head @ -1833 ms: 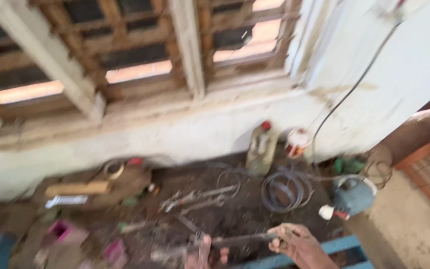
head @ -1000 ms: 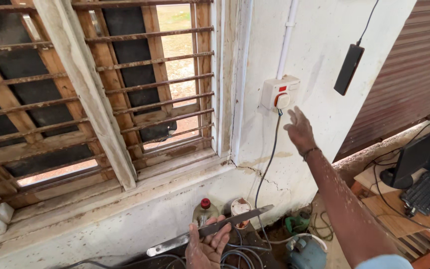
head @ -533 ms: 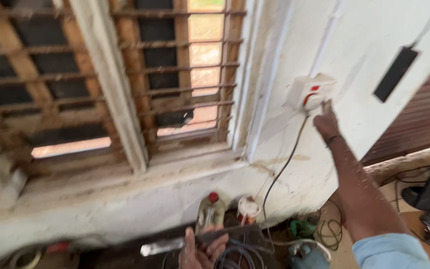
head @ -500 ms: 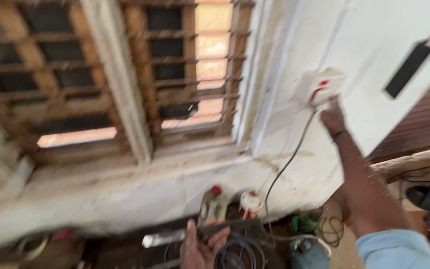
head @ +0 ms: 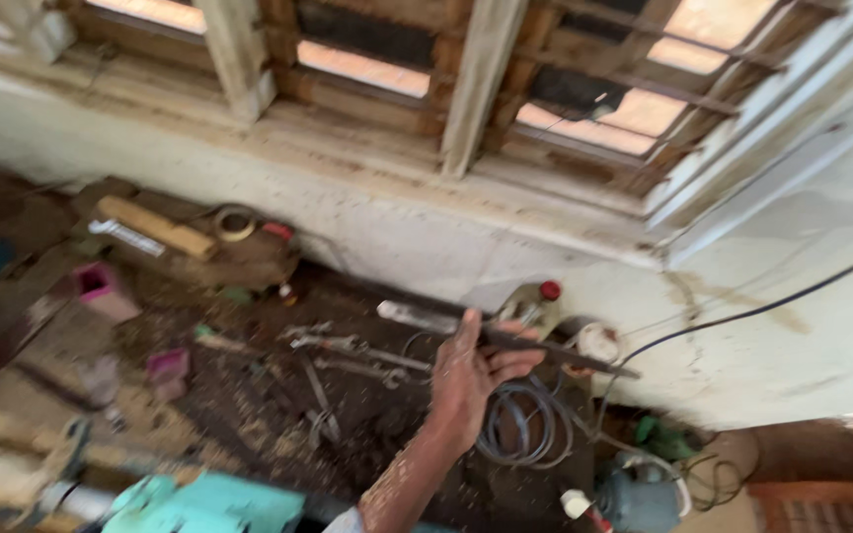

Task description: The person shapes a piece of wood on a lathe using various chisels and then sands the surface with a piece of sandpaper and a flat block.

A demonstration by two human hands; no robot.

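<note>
Rod (head: 545, 350), long, dark, metal, with pale silvery end (head: 417, 318) at left; held level above cluttered floor, in front of white wall (head: 792, 345). Fingers (head: 505, 360) of left hand (head: 468, 380) curled closed round rod near middle, thumb on top, forearm dusted with sawdust. Right hand out of view. Beneath hand: coil of grey cable (head: 525, 424). Behind: bottle with red cap (head: 537, 301), small white tin (head: 599, 342). Left on floor: wrenches (head: 343, 350), pink box (head: 99, 286), wood block (head: 155, 227). Lower right: blue-grey motor (head: 634, 498). Black cord (head: 742, 316) across wall. Above: wooden window frame (head: 476, 79).
</note>
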